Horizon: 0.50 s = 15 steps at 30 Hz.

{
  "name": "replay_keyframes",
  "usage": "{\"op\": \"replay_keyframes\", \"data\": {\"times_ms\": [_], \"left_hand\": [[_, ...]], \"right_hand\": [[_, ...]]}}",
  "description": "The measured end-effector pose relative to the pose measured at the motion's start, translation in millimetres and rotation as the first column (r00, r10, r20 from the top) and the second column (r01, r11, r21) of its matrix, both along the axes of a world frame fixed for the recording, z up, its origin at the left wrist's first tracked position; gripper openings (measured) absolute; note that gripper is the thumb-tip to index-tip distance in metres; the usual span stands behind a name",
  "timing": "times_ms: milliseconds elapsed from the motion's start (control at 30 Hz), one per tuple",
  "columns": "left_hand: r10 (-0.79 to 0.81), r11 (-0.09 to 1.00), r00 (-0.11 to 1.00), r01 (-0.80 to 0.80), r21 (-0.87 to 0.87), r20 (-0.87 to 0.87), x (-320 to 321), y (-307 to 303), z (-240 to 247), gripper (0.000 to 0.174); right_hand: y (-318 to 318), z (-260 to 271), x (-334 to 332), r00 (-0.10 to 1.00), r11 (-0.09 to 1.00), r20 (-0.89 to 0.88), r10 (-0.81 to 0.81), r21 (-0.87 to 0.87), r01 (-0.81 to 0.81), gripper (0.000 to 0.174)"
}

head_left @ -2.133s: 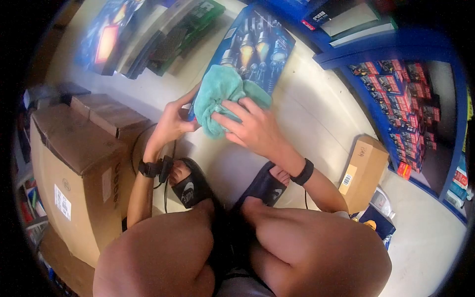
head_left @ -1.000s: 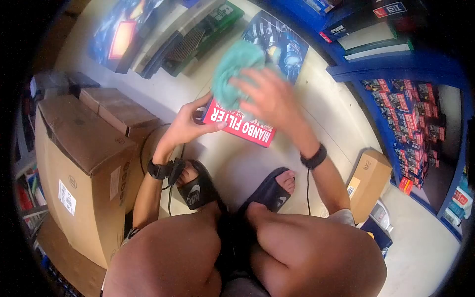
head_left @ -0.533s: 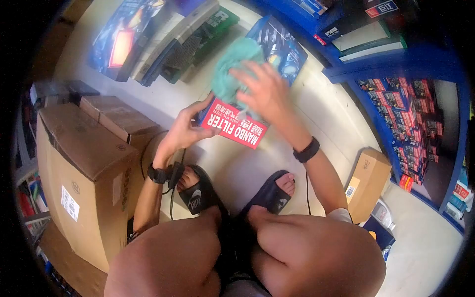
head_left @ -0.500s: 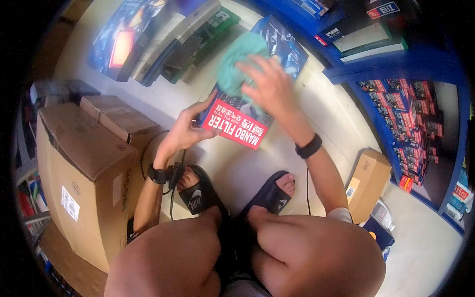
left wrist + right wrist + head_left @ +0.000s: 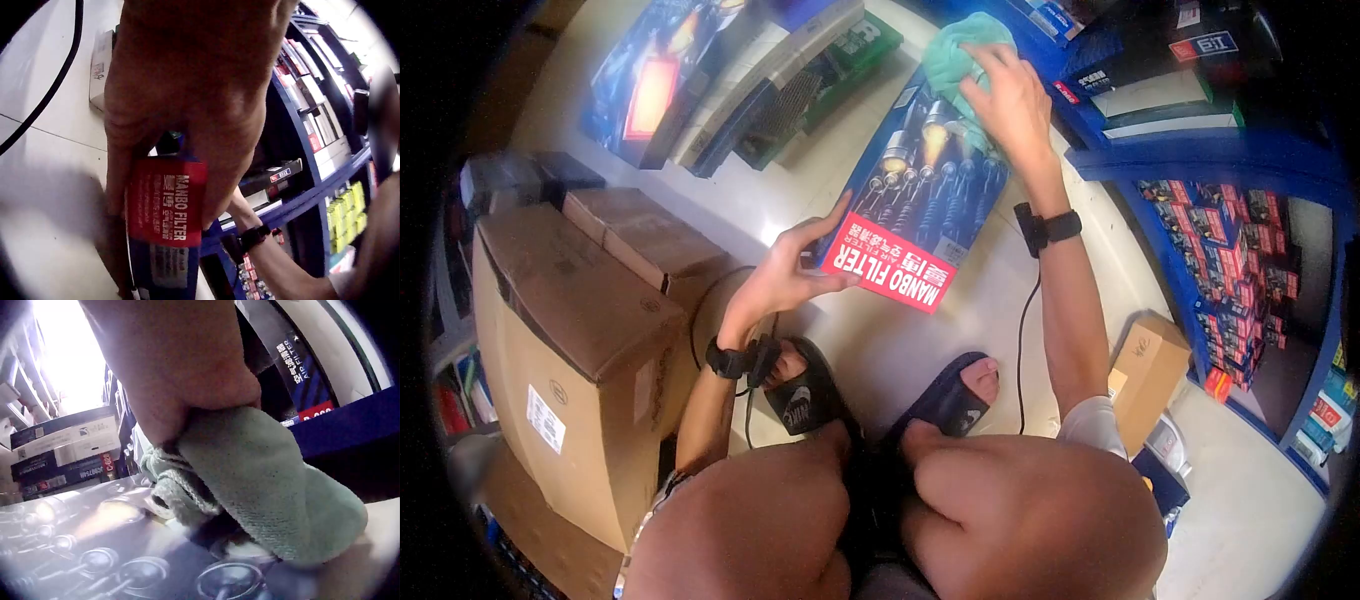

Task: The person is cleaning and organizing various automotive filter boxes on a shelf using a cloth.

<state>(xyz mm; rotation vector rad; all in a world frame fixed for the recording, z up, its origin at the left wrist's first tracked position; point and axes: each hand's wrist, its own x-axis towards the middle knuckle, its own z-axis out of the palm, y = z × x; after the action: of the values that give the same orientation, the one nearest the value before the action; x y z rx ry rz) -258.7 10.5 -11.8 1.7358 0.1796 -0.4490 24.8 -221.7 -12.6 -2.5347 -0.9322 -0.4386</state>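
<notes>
A blue air filter box (image 5: pixel 920 180) with a red "MANBO FILTER" end stands out in front of my knees in the head view. My left hand (image 5: pixel 785 275) grips its near left corner, thumb on the red end. In the left wrist view, the fingers of the left hand (image 5: pixel 187 106) straddle the box's narrow end (image 5: pixel 165 200). A bunched green cloth (image 5: pixel 960 60) lies over the far end of the box, held by my right hand (image 5: pixel 1012 105). The right wrist view shows the cloth (image 5: pixel 250 475) folded under the right hand (image 5: pixel 181 369), against the box's printed face (image 5: pixel 94 550).
Several flat boxes (image 5: pixel 740 80) stand on the floor at the upper left. Brown cartons (image 5: pixel 570 340) crowd the left side. A blue shelf (image 5: pixel 1200 160) with small red boxes (image 5: pixel 1210 240) runs along the right. A small carton (image 5: pixel 1145 375) and a black cable (image 5: pixel 1022 340) lie nearby.
My right hand has moved the cloth up and right to the box's far end, uncovering the printed face. The left hand keeps its grip; the red end came into view after the first frame.
</notes>
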Motion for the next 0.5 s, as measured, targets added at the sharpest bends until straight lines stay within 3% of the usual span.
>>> {"op": "replay_keyframes", "data": {"times_ms": [233,300,333,367,433,467,500], "left_hand": [[0.043,0.989,0.997,-0.052,-0.142,-0.067,-6.9,-5.7,-8.1,0.106],[0.057,0.992,0.997,-0.050,-0.113,0.055,-8.7,-4.7,-14.9,0.110],[0.016,0.997,0.992,-0.006,-0.078,0.123,-10.0,2.5,-22.6,0.093],[0.009,0.997,0.992,0.000,-0.078,0.126,-12.1,6.8,-30.8,0.093],[0.052,0.993,0.990,-0.037,-0.115,0.131,-14.8,12.6,-38.5,0.067],[0.039,0.947,0.993,0.000,-0.322,0.114,-14.2,17.0,-39.0,0.046],[0.030,0.947,0.993,0.009,-0.320,0.118,-16.1,20.2,-43.7,0.046]], "right_hand": [[1.9,6.1,-104.4,0.979,0.979,-0.081,0.189,-0.061,-0.194,0.043],[0.9,12.0,-138.7,0.963,0.967,-0.104,0.248,-0.036,-0.253,0.043],[1.3,14.6,-155.7,0.945,0.951,-0.120,0.305,-0.008,-0.308,0.044],[1.0,16.9,-173.9,0.947,0.953,-0.117,0.299,-0.009,-0.302,0.044],[0.0,20.1,-208.1,0.911,0.936,-0.267,0.314,-0.073,-0.344,0.049],[0.3,22.1,-221.8,0.915,0.939,-0.264,0.306,-0.073,-0.335,0.049],[1.4,24.1,-232.6,0.917,0.935,-0.222,0.331,-0.054,-0.351,0.049]]}}
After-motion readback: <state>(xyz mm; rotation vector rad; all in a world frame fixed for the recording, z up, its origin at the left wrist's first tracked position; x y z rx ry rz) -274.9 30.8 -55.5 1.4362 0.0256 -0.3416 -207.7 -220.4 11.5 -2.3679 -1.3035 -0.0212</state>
